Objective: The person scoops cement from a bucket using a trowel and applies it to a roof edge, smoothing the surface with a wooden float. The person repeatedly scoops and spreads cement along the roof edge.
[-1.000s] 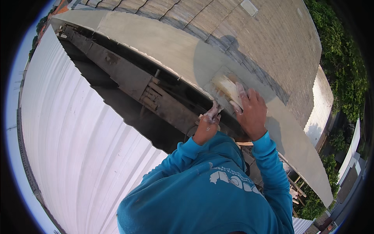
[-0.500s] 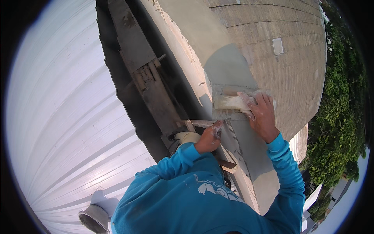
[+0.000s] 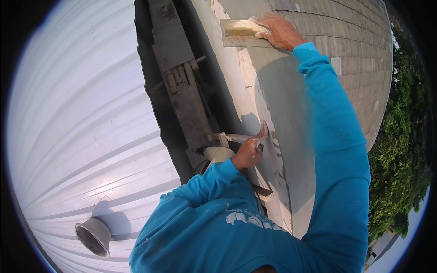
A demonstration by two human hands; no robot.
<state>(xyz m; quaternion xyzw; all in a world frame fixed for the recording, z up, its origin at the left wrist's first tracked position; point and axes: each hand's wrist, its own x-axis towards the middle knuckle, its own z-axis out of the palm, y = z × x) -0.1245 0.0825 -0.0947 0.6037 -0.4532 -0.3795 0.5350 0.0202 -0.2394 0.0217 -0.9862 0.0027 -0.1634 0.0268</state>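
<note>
Since half a second ago, right hand (image 3: 278, 31) has reached farther along the grey plastered wall top (image 3: 273, 91), fingers flat on the rectangular wooden float (image 3: 243, 31); keep it level; left hand (image 3: 249, 152) grips the wall edge, fingers curled.

Single head-worn fisheye view, looking steeply down past the person's chest onto the wall top (image 3: 273, 91); close range, edges curved.

A white corrugated metal roof (image 3: 82, 127) is being seen spreading across the left, with a grey cone-shaped vent (image 3: 93, 234) sitting on its lower part. A dark gap with a long weathered wooden plank (image 3: 180, 77) is being shown beside it. A brick wall (image 3: 350, 41) is being bordered by green trees (image 3: 400, 150) at the right.
</note>
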